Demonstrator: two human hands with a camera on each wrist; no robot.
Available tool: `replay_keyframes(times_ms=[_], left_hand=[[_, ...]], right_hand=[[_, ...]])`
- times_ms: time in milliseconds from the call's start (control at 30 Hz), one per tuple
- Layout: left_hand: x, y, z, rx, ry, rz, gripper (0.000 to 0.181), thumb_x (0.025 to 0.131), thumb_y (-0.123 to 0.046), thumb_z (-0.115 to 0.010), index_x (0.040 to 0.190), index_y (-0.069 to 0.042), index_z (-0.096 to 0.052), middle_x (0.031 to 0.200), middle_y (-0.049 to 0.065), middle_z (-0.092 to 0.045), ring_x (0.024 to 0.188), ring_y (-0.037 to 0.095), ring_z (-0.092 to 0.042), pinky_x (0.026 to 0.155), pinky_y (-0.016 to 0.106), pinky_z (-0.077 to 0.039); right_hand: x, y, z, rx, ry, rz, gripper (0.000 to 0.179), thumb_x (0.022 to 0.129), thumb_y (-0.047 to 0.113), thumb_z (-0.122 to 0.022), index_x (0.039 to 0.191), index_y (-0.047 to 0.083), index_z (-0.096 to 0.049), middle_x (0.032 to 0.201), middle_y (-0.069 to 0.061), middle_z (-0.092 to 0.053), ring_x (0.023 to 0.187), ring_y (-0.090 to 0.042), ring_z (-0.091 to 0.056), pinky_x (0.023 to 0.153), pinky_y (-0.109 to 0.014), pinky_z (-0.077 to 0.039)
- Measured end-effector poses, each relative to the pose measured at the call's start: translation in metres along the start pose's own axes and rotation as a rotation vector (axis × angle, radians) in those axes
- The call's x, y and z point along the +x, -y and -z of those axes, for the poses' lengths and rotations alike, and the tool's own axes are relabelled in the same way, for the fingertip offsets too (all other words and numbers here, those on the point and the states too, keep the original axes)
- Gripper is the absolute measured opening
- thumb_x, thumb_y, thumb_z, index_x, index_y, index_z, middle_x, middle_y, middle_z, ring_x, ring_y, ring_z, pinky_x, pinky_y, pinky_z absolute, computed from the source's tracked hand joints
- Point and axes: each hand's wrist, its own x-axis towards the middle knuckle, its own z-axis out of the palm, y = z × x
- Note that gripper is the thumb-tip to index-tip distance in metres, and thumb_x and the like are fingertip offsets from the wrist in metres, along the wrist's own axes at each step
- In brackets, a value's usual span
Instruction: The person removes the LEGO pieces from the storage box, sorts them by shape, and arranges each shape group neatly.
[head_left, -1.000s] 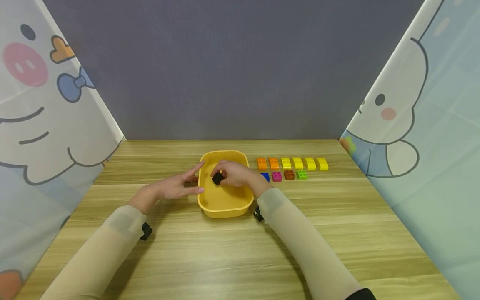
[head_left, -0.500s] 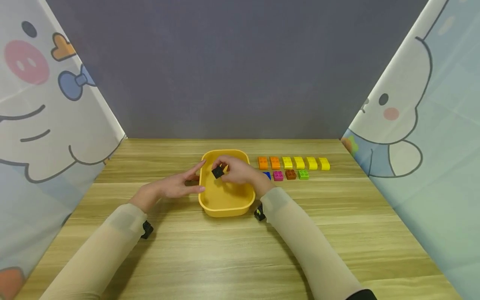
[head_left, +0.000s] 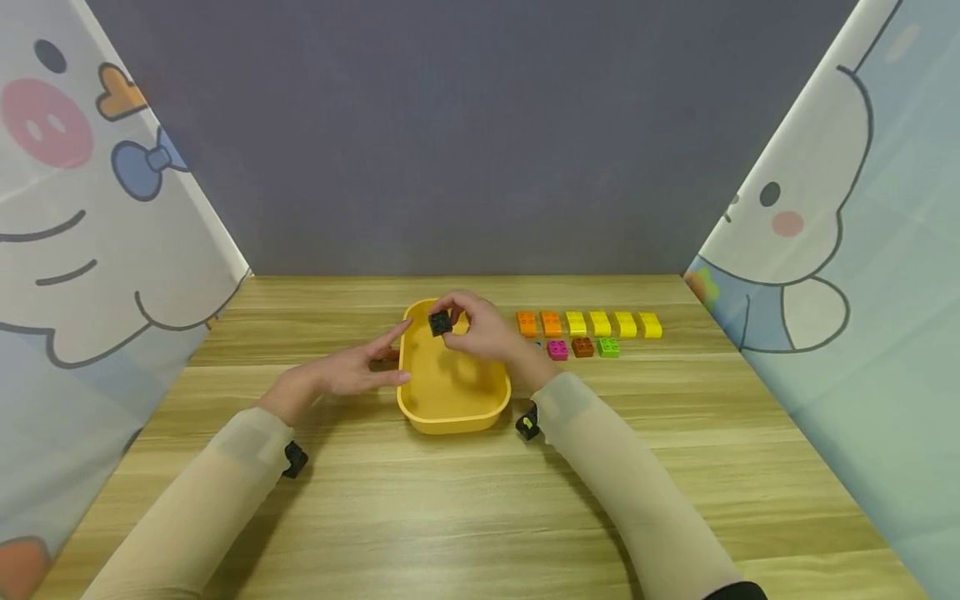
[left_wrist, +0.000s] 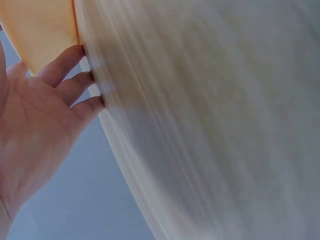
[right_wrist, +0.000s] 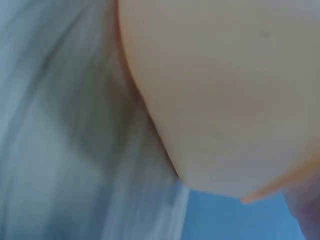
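Observation:
My right hand (head_left: 483,329) pinches a small black toy building brick (head_left: 440,323) between thumb and fingers, above the far part of a yellow plastic bin (head_left: 453,425). At the bin's left side is my left hand (head_left: 348,371), its fingers spread, with the index finger and thumb at the rim. The left wrist view shows the fingers of that hand (left_wrist: 37,120) beside the bin's wall (left_wrist: 45,30), fingertips down at the tabletop. In the right wrist view the bin's outer wall (right_wrist: 215,100) fills much of the picture, with a bit of the hand at the lower right.
Right of the bin, two rows of toy bricks lie on the wooden table (head_left: 450,517). The back row has orange bricks (head_left: 551,323) and several yellow bricks (head_left: 600,323). In front are pink (head_left: 557,349), brown (head_left: 582,347) and green (head_left: 608,347) bricks, plus a mostly hidden blue one.
My right hand has lifted the black brick from low inside the bin up and toward its far end. The left hand has stayed at the bin's left side.

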Motion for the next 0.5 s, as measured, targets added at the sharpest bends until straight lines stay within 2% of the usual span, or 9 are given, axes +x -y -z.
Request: replay_keyframes(times_ms=[133, 300, 400, 500], left_hand=[[0.001, -0.002, 0.0, -0.004, -0.003, -0.001, 0.101, 0.107, -0.06, -0.065, 0.177, -0.04, 0.004, 0.173, 0.026, -0.041, 0.161, 0.048, -0.04, 0.13, 0.071, -0.031], [0.001, -0.002, 0.0, 0.007, -0.016, 0.004, 0.101, 0.106, -0.061, -0.065, 0.177, -0.042, 0.004, 0.173, 0.026, -0.041, 0.16, 0.049, -0.04, 0.13, 0.073, -0.03], [0.001, -0.002, -0.001, 0.012, -0.02, -0.002, 0.1, 0.106, -0.061, -0.065, 0.177, -0.041, 0.004, 0.172, 0.026, -0.042, 0.16, 0.049, -0.041, 0.129, 0.073, -0.031], [0.0, 0.0, -0.001, 0.009, -0.023, -0.005, 0.1, 0.107, -0.059, -0.066, 0.177, -0.041, 0.003, 0.172, 0.026, -0.043, 0.16, 0.049, -0.041, 0.129, 0.072, -0.032]], right_hand=[[-0.016, -0.002, 0.02, 0.0, -0.042, 0.01, 0.042, 0.095, 0.003, -0.077, 0.135, 0.013, -0.072, 0.125, -0.007, -0.069, 0.1, -0.039, -0.063, 0.07, -0.028, -0.042], [-0.046, -0.01, 0.047, 0.046, -0.055, -0.007, 0.039, 0.096, 0.003, -0.079, 0.134, 0.011, -0.073, 0.125, -0.011, -0.069, 0.1, -0.038, -0.06, 0.075, -0.031, -0.042], [-0.065, -0.015, 0.06, 0.055, -0.063, -0.026, 0.04, 0.097, 0.007, -0.083, 0.135, 0.012, -0.073, 0.123, -0.009, -0.069, 0.098, -0.031, -0.06, 0.079, -0.032, -0.047], [-0.082, -0.017, 0.07, 0.024, -0.072, -0.045, 0.042, 0.095, 0.013, -0.087, 0.135, 0.016, -0.074, 0.117, -0.004, -0.068, 0.092, -0.024, -0.059, 0.076, -0.032, -0.049]])
